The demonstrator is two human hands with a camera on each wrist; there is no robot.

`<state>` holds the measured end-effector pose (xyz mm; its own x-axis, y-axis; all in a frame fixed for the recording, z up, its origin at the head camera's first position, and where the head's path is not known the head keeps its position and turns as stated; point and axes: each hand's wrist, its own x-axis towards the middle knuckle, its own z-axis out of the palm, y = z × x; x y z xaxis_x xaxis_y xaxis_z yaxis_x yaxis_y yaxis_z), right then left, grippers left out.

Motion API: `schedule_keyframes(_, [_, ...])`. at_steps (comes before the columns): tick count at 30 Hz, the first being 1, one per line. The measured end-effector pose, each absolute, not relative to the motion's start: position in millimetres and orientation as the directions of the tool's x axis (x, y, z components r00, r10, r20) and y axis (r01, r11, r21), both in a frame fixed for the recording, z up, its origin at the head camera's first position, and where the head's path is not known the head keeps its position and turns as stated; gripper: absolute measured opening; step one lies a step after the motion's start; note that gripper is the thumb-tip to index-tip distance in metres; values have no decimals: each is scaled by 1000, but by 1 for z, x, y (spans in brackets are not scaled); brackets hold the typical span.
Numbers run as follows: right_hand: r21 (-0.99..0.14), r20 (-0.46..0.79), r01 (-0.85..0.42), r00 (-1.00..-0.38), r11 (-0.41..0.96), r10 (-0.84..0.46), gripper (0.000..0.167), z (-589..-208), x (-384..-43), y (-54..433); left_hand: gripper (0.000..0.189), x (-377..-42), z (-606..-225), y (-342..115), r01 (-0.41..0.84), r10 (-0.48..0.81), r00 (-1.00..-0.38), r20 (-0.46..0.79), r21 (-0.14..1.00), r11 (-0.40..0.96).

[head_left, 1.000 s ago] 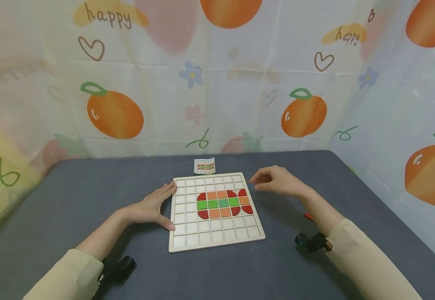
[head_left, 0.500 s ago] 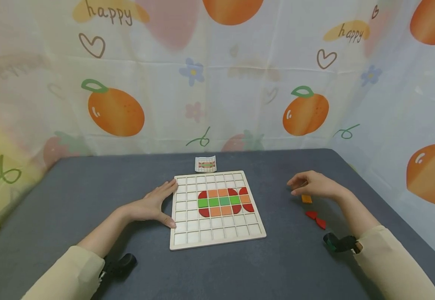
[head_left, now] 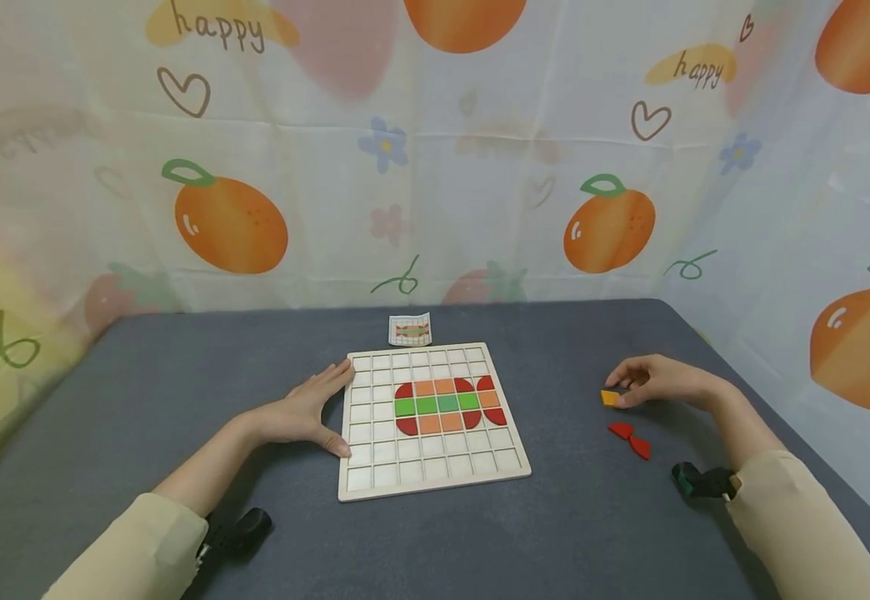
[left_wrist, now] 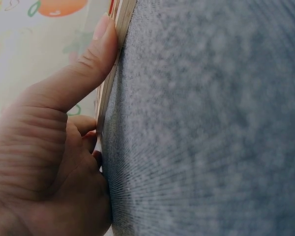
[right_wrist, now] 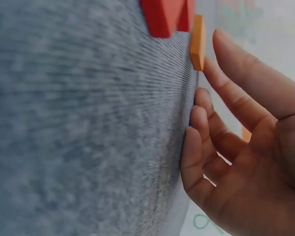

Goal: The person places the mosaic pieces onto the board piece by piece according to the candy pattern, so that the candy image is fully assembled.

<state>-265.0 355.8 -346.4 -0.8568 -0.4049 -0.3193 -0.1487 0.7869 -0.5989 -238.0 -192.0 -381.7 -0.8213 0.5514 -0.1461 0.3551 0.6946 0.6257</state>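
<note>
My left hand (head_left: 302,414) lies spread along the left edge of a light wooden grid board (head_left: 375,477), its thumb and fingertips resting on the rim. In the left wrist view, the thumb (left_wrist: 88,66) presses on the board's edge. On the board sit red, orange and green tiles (head_left: 426,405) in a candy-like pattern. At the right, my right hand (head_left: 663,381) is down at an orange square tile (head_left: 610,398) on the table. The right wrist view shows the thumb apart from that tile (right_wrist: 198,43) and a fingertip close to its edge; contact is unclear.
Two red curved pieces (head_left: 630,440) lie just in front of the orange tile, tip to tip. Behind the board is a small pattern card (head_left: 409,330). A fruit-printed cloth (head_left: 435,208) hangs behind the dark table (head_left: 480,542).
My right hand has moved right and down from beside the board to the orange tile, uncovering the red pieces. My left hand has stayed on the board's edge.
</note>
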Motion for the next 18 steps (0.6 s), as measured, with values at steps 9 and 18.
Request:
schedule_keyframes(9, [-625, -299, -162, -854, 763, -426, 33, -352, -266, 353, 128, -236, -381, -191, 354, 549, -824, -144, 626, 695])
schedule_keyframes(18, [-655, -275, -146, -868, 741, -414, 29, -352, -266, 355, 128, -237, -381, -192, 358, 551, -823, -137, 628, 691])
